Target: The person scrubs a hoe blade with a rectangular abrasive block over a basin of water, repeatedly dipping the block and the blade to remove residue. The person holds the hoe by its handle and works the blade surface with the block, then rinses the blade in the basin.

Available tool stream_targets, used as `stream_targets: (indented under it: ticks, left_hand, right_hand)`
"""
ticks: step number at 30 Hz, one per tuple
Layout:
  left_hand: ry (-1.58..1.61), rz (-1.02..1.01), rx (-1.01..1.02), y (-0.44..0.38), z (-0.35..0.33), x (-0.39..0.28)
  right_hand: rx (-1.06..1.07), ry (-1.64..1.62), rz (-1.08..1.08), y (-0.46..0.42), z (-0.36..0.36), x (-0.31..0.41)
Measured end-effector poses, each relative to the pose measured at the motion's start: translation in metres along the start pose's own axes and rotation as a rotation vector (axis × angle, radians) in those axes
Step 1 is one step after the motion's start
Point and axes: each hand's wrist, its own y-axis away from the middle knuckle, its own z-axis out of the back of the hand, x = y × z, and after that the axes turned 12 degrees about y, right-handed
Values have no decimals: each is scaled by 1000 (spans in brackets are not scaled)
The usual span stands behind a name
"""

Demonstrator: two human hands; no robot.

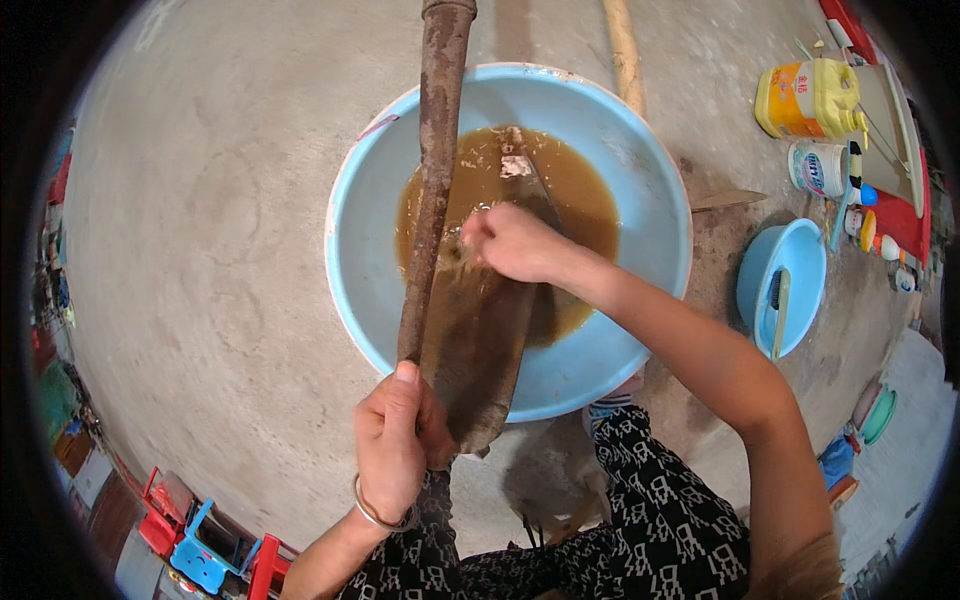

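My left hand [401, 420] grips the lower end of a rusty, wide metal blade [476, 352], thumb on its thick spine. A tubular socket [446, 82] extends from the spine past the far rim. The blade slants over a large light-blue plastic basin [360, 300] holding murky brown water [592, 202]. My right hand [517, 244], blurred, is over the water beside the spine, at the blade's far part. Its fingers are curled and partly hidden, so I cannot tell whether they hold anything. A dark shape with a pale patch shows in the water; whether it is a reflection is unclear.
A small blue basin [806, 285] with a scrub brush [781, 311] stands at the right. Behind it are a yellow jug [810, 97], a white tub [817, 170] and a toothbrush [844, 202]. A wooden pole [624, 52] lies beyond the large basin. Small chairs [202, 551] stand lower left.
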Motion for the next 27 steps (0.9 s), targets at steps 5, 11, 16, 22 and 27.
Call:
stream_targets:
  ticks: [5, 11, 16, 22, 27]
  left_hand:
    - [39, 3, 39, 3, 0, -8]
    - [64, 20, 47, 17, -1, -26]
    - [102, 19, 34, 24, -3, -32]
    - [86, 22, 33, 29, -3, -36]
    - [110, 33, 30, 29, -1, -35]
  right_hand:
    - [-69, 298, 44, -7, 1, -1]
    - [256, 204, -37, -26, -9, -11]
    - [308, -135, -166, -27, -15, -12]
    - [306, -291, -289, -25, -9, -22]
    - [401, -191, -145, -28, -14, -1]
